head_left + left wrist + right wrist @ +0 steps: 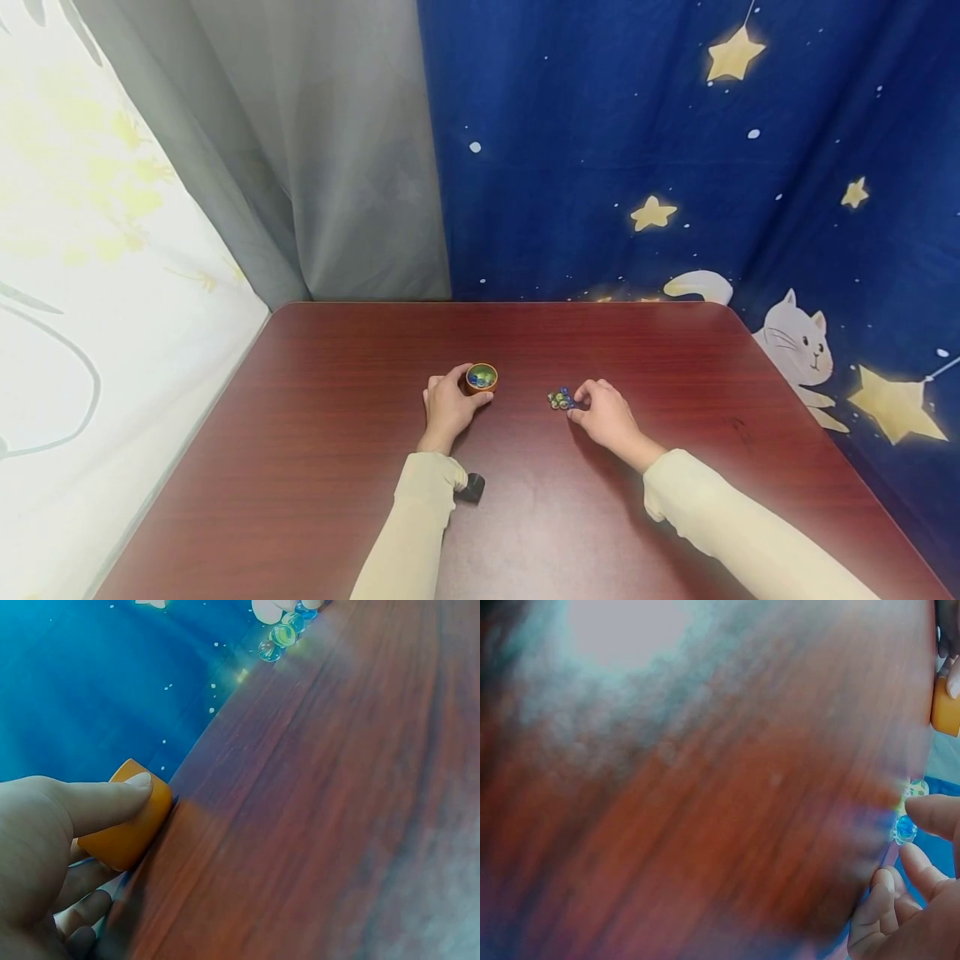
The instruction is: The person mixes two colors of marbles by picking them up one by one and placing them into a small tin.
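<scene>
Inspection count: one orange cup [136, 836], one left hand [450, 408], one right hand [609, 414], one table [360, 375], one grey curtain [360, 158], one blue curtain [570, 125], several marbles [560, 401], exact number indistinct.

Marbles [560, 399] glassy, glossy. Cup [133, 837] smooth, material unclear; table [337, 383] wood-grained with a polished sheen. Grey curtain [360, 167], blue curtain [570, 175] and sleeves [416, 517] look like matt cloth.

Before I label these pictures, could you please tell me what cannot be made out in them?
- Marbles inside the cup: exact number, too small in the head view.
- Right hand: whether it grips the blue marble, blurred in the right wrist view.
- Black object: what it is, partly hidden by the left sleeve in the head view.
</scene>
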`<state>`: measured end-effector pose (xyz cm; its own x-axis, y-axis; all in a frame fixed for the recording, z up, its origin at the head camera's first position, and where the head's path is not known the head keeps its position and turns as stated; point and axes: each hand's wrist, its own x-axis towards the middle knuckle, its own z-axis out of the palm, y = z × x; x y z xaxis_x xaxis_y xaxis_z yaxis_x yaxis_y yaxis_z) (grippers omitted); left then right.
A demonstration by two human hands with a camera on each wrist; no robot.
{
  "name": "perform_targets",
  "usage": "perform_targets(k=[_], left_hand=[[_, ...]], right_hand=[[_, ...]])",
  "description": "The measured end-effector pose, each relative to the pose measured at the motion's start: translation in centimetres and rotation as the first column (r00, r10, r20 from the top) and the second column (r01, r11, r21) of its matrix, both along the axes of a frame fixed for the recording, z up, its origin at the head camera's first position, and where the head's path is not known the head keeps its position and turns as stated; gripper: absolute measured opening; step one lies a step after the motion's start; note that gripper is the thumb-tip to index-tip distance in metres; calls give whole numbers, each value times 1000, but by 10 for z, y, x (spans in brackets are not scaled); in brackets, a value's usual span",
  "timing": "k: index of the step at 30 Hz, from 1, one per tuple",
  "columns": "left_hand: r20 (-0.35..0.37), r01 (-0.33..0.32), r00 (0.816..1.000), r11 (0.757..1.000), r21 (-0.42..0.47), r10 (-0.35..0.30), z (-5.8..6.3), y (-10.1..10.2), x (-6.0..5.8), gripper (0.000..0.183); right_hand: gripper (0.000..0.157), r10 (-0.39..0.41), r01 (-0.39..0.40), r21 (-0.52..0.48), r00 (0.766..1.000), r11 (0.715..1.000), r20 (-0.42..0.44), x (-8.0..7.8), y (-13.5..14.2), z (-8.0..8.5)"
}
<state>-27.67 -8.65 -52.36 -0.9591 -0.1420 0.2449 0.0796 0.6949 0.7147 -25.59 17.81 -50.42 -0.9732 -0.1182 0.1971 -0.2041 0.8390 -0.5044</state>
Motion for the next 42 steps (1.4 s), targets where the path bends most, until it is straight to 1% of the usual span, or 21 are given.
perform_targets(k=[3,11,15,20,26,32,42], left_hand=[[14,5,1000,1000,4,-5,1,-1,-1,64],[56,39,998,998,39,-42,4,-3,-1,69],[59,62,996,997,54,-65,7,-4,0,72],[65,84,994,996,30,-86,9,-4,0,73],[72,90,993,996,1,-90,13,-5,1,71],[100,102,990,994,-23,-100,16,-6,0,68],[111,124,987,990,-65,-116,19,-7,-6,63]], right_hand=[[23,2,-2,2,1000,1000,-4,0,0,0],[21,4,-4,3,1000,1000,-6,0,1,0],[21,4,-4,-2,1000,1000,-2,0,1,0],[22,5,-5,1,1000,1000,-4,0,2,0],[20,1,-1,-2,1000,1000,15,0,1,0],[18,5,-5,-9,1000,1000,22,-1,2,-1],[16,0,1,-56,1000,998,21,0,5,2]])
